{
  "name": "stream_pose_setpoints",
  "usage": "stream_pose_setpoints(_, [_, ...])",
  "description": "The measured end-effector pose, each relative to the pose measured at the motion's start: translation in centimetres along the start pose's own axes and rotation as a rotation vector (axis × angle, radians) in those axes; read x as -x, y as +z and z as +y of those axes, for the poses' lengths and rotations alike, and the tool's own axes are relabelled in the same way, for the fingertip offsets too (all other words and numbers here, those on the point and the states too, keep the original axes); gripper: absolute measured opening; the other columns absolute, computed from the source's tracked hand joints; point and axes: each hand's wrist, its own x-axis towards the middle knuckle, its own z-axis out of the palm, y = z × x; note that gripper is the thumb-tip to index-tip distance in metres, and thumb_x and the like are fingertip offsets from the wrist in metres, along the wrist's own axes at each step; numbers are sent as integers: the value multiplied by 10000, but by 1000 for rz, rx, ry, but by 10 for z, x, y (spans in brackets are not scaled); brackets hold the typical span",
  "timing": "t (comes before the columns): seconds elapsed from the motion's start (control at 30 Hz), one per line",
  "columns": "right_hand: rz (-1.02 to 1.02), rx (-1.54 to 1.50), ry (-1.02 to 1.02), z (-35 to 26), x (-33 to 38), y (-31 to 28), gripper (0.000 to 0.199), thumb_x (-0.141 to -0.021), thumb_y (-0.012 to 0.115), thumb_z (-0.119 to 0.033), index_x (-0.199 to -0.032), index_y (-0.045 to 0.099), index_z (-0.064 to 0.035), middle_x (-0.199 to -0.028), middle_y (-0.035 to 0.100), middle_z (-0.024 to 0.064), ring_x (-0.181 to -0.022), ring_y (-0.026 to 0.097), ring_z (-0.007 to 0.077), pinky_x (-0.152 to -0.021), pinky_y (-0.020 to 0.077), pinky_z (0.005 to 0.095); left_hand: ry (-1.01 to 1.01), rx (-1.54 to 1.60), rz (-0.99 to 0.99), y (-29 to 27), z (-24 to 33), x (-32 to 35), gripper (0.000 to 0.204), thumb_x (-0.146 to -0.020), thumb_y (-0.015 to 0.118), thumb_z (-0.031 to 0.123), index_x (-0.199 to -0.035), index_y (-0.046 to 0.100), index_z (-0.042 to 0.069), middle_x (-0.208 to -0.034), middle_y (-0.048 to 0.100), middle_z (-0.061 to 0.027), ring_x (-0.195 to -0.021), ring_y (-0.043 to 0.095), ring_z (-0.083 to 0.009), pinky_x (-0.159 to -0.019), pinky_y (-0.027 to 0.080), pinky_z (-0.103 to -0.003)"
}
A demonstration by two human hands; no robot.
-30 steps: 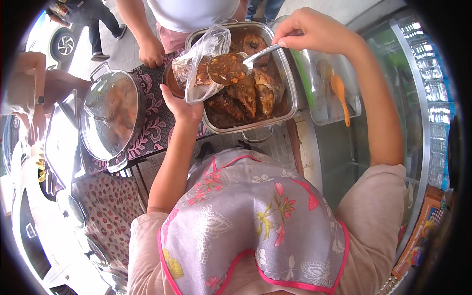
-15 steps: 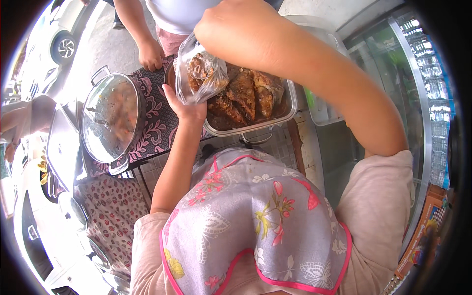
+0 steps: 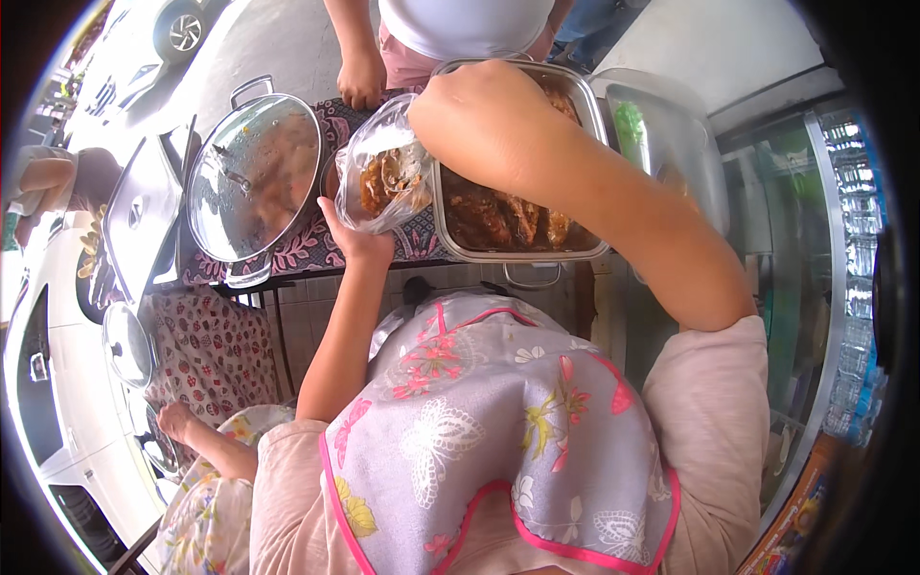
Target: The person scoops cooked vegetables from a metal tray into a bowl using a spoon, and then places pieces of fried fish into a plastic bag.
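My left hand [image 3: 356, 236] cups a clear plastic bag [image 3: 347, 177] from below, its thumb out to the side and its other fingers behind the bag. Brown saucy food [image 3: 379, 196] fills the lower part, and a shiny, rounded, spoon-like shape shows through the plastic. My right hand [image 3: 470, 115] is closed at the bag's upper right edge, back of the hand up; its fingers and what they grip are hidden. Under that forearm lies a rectangular metal-rimmed tray [image 3: 522, 257] of dark, saucy browned pieces [image 3: 489, 218].
A lidded glass-topped pot [image 3: 254, 177] stands left on a patterned cloth [image 3: 302, 230]. Across the table is a person in white [image 3: 455, 24], a hand [image 3: 362, 81] near the cloth. Another person's arm [image 3: 211, 446] shows lower left. A clear container [image 3: 661, 125] and glass case [image 3: 767, 240] are right.
The view has shifted, so the tray, bag and pot sit elsewhere in the picture. My right hand now hangs further over the tray's left side. Another person's arm has appeared at lower left.
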Motion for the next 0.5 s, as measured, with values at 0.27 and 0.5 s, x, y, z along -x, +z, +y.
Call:
stream_pose_setpoints(0.27, [-254, -298, 278, -8, 11, 48, 117, -739, 534, -147, -758, 636, -92, -686, 608, 96, -675, 595, 276, -612, 471, 364, 81, -73, 257, -51, -2, -9, 528, -919, 216, 445, -1254, 378, 71, -1240, 441, -97, -1132, 432, -270, -963, 334, -421])
stream_pose_setpoints(0.5, [-282, -626, 510, 4, 66, 38, 166, -779, 507, -163, -839, 619, -57, -718, 599, 126, -687, 583, 287, -608, 436, 358, 170, -207, 309, -85, -12, -29, 521, -909, 322, 407, -1291, 246, 61, -1274, 366, -126, -1130, 428, -296, -928, 380, -433])
